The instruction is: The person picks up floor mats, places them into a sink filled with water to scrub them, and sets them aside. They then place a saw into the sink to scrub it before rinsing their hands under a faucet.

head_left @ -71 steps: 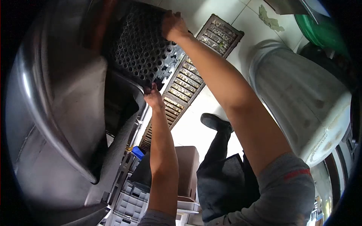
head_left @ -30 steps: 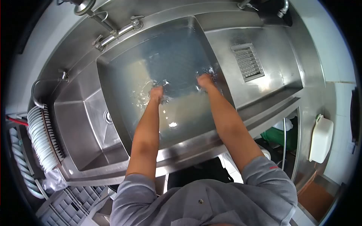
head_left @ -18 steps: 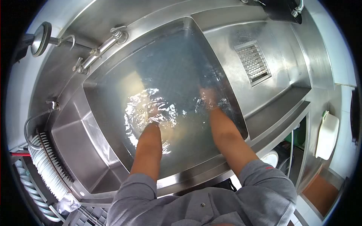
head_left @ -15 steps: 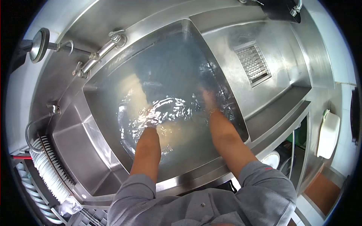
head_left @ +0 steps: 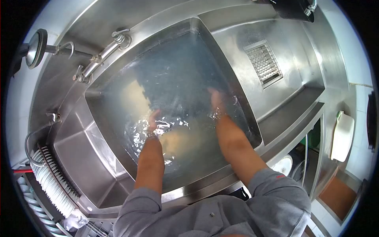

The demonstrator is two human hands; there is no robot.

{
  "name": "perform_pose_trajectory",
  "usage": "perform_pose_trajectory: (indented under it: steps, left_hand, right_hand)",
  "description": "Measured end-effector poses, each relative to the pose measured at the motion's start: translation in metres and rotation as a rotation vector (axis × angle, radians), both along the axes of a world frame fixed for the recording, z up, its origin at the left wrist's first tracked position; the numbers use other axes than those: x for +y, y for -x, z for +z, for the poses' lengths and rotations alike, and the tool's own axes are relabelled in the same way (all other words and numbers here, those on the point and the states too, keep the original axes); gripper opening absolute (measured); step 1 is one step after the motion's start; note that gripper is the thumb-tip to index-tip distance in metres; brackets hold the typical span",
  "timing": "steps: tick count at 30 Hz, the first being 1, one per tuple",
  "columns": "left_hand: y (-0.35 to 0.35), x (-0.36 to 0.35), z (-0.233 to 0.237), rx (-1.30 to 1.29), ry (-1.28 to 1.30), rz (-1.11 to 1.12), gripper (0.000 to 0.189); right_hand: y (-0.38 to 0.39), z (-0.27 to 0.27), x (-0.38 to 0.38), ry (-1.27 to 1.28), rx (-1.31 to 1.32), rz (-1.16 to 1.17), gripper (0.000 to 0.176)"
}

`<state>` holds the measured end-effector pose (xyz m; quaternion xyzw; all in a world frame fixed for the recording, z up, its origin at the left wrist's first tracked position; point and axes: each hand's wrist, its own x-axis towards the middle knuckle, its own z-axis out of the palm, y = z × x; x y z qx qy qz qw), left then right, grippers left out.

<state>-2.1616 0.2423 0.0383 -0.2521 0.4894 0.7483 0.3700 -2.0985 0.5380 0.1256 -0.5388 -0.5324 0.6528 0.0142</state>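
Note:
Both forearms reach into a large steel sink [head_left: 98,134] filled with cloudy grey water [head_left: 169,63]. My left hand [head_left: 153,121] is under the surface near the sink's middle, blurred by ripples and glare. To its right, my right hand [head_left: 215,101] is also submerged, closer to the right wall. A dark, indistinct area lies in the water between and beyond the hands; I cannot make out whether they hold anything there. One pale yellowish submerged shape [head_left: 133,96] lies beyond my left hand. Another pale yellowish shape [head_left: 176,142] sits below the surface between my forearms.
A smaller steel basin [head_left: 85,152] adjoins on the left, beside a rack of white plates [head_left: 51,179]. A wall tap [head_left: 103,55] runs along the back left. To the right are a steel drainboard with a grate [head_left: 263,64] and a hanging white plastic container [head_left: 342,136].
The water has calmed and glare has shrunk, so both hands show more clearly beneath the surface. My left hand has moved slightly left. The pale shapes look clearer.

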Motion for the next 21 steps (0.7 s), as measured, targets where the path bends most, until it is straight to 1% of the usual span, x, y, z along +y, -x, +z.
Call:
perform_pose_trajectory:
  steps: [1,2,3,4,5,6,7,8,9,10,11,12,13,14,15,16,17,18,19,20,21]
  left_hand:
    - [0.004,-0.007,-0.01,0.151,0.193,-0.031,0.035]
    - [0.0,-0.007,-0.007,0.145,0.196,-0.039,0.035]
    - [-0.008,-0.003,0.002,0.105,0.098,0.022,0.038]
    - [-0.013,0.002,0.01,0.065,0.0,0.085,0.04]
    - [-0.01,0.006,0.022,0.06,0.003,0.08,0.04]
    - [0.002,0.012,0.038,-0.015,-0.007,0.018,0.041]
    - [0.011,0.015,0.056,-0.088,-0.011,-0.043,0.043]
    - [0.015,0.014,0.073,-0.164,0.127,-0.088,0.046]
    - [0.018,0.012,0.085,-0.164,0.148,-0.094,0.046]
    - [0.022,0.013,0.094,-0.216,0.205,-0.129,0.045]
    - [0.025,0.014,0.105,-0.272,0.26,-0.163,0.045]
    - [0.029,0.02,0.122,-0.256,0.279,-0.19,0.047]
    - [0.038,0.019,0.115,-0.248,0.281,-0.191,0.047]
    - [0.047,0.013,0.1,-0.098,0.386,-0.25,0.049]
    - [0.055,0.005,0.085,0.049,0.487,-0.308,0.051]
    - [0.067,-0.005,0.071,0.079,0.341,-0.305,0.054]
    - [0.074,0.014,0.112,-0.06,0.258,-0.279,0.055]
    - [0.074,0.03,0.137,-0.072,0.279,-0.25,0.053]
    - [0.077,0.04,0.15,-0.075,0.3,-0.224,0.051]
    - [0.08,0.037,0.14,-0.065,0.304,-0.233,0.051]
    - [0.081,0.027,0.118,-0.043,0.323,-0.225,0.048]
  right_hand:
    - [0.002,-0.017,0.004,0.003,0.0,-0.005,0.082]
    - [0.0,-0.049,0.011,-0.033,-0.103,0.047,0.083]
    - [0.001,-0.05,0.014,-0.072,-0.207,0.101,0.084]
    - [-0.002,-0.05,0.018,-0.073,-0.213,0.096,0.084]
    - [0.003,-0.018,0.016,-0.107,-0.344,0.183,0.077]
    - [0.01,0.0,0.014,-0.139,-0.466,0.274,0.071]
    - [0.011,-0.01,0.019,-0.129,-0.458,0.273,0.071]
    - [0.009,-0.031,0.03,-0.063,-0.394,0.313,0.075]
    - [0.005,-0.059,0.038,0.008,-0.331,0.35,0.078]
    - [0.0,-0.103,0.044,0.195,-0.002,0.266,0.085]
    - [-0.001,-0.079,0.038,0.211,0.0,0.26,0.085]
    - [0.002,-0.021,0.032,0.28,0.036,0.198,0.086]
    - [0.008,0.011,0.031,0.338,0.077,0.139,0.088]
    - [0.01,0.005,0.033,0.337,0.079,0.135,0.088]
    - [0.009,-0.008,0.037,0.373,0.069,0.179,0.091]
    - [0.008,-0.019,0.04,0.409,0.057,0.221,0.093]
    - [0.007,-0.027,0.041,0.411,0.053,0.214,0.093]
    - [0.01,-0.033,0.04,0.36,0.026,0.272,0.093]
    - [0.015,-0.036,0.04,0.305,0.008,0.328,0.094]
    - [0.016,-0.037,0.039,0.306,0.019,0.32,0.094]
    - [0.013,-0.038,0.035,0.361,0.091,0.292,0.096]
